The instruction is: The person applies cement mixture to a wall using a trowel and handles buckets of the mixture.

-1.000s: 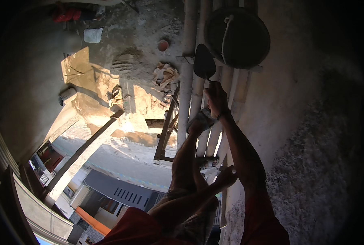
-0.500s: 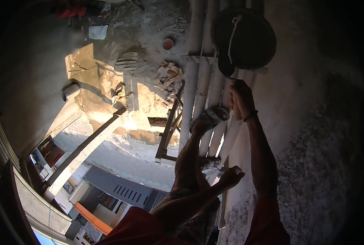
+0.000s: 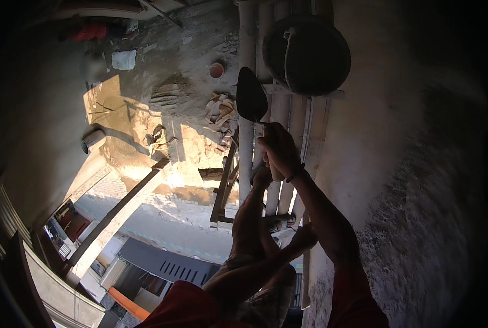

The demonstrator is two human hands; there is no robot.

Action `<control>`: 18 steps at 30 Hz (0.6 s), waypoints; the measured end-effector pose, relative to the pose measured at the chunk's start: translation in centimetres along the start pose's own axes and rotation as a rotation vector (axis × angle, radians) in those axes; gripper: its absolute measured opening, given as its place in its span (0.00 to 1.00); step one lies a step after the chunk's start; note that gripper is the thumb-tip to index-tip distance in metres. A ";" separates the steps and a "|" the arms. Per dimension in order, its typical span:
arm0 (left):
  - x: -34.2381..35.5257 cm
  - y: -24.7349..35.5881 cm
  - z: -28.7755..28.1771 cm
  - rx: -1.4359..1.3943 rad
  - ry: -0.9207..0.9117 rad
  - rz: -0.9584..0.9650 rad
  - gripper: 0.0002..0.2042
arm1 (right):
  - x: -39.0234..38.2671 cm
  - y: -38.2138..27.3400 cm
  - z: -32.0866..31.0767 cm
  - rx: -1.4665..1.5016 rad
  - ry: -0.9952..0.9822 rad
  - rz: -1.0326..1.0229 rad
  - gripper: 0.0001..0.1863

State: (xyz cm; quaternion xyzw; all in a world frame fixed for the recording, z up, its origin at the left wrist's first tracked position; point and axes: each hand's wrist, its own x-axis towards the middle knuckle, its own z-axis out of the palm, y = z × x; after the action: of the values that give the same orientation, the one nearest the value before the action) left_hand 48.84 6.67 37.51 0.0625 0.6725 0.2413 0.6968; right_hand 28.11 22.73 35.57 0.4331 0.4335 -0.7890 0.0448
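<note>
My right hand (image 3: 279, 150) is closed around the handle of a trowel (image 3: 251, 94). The dark, leaf-shaped blade points away from me, and a pale handle end shows below my fist. Just right of the blade, a round black bucket (image 3: 323, 57) with a thin pale handle (image 3: 287, 60) sits on the poles; its contents are too dark to make out. My left hand (image 3: 303, 238) is low by my thigh, partly behind my right forearm. Its fingers look loosely curled, with nothing visible in them.
Long poles (image 3: 247, 35) with a crosspiece lie beneath my sandalled feet, high above the ground. A rough wall (image 3: 397, 180) rises on the right. Below at left are an orange-red pail (image 3: 216, 70), crumpled sacking (image 3: 220, 108), a wooden frame (image 3: 220, 202) and a slanting post (image 3: 112, 213).
My right hand has drawn the trowel left and back from the bucket's near edge, so the blade now hangs beside it. My left hand has shifted slightly down and left. The view has moved slightly.
</note>
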 end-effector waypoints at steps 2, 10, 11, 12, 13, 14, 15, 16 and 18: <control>-0.9 1.8 -1.2 -0.077 0.009 -0.083 0.16 | -3.1 -0.4 -2.2 0.133 0.077 0.140 0.13; -1.8 3.3 -3.3 0.020 -0.005 -0.135 0.16 | -11.5 -8.8 -8.4 0.572 -0.089 -0.593 0.19; -1.4 2.1 -3.0 -0.003 -0.002 -0.114 0.17 | -11.3 -9.5 -8.4 0.585 -0.073 -0.657 0.21; -0.9 0.9 -2.8 -0.026 0.001 -0.094 0.17 | -9.8 -8.9 -8.2 0.583 -0.054 -0.752 0.22; -0.4 0.2 -2.0 -0.044 -0.020 -0.067 0.18 | -7.5 -8.5 -8.3 0.572 -0.097 -0.837 0.19; -0.6 1.4 -1.7 -0.027 -0.048 -0.105 0.17 | -4.6 -7.9 -9.2 0.507 0.052 -0.799 0.18; -1.4 3.0 -2.5 -0.006 -0.042 -0.164 0.17 | -2.3 -7.8 -10.0 0.544 0.071 -0.327 0.17; -1.9 4.5 -2.5 0.014 -0.059 -0.205 0.17 | -0.5 -6.8 -10.8 0.551 0.146 -0.043 0.14; -1.2 2.7 -2.5 -0.057 -0.041 -0.096 0.16 | -1.0 -5.7 -10.4 0.449 0.194 -0.065 0.10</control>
State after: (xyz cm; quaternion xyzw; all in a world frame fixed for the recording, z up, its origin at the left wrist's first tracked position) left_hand 45.77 7.90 39.51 0.0153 0.6532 0.2251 0.7228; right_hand 32.89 33.45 37.35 0.4920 0.2630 -0.8212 -0.1198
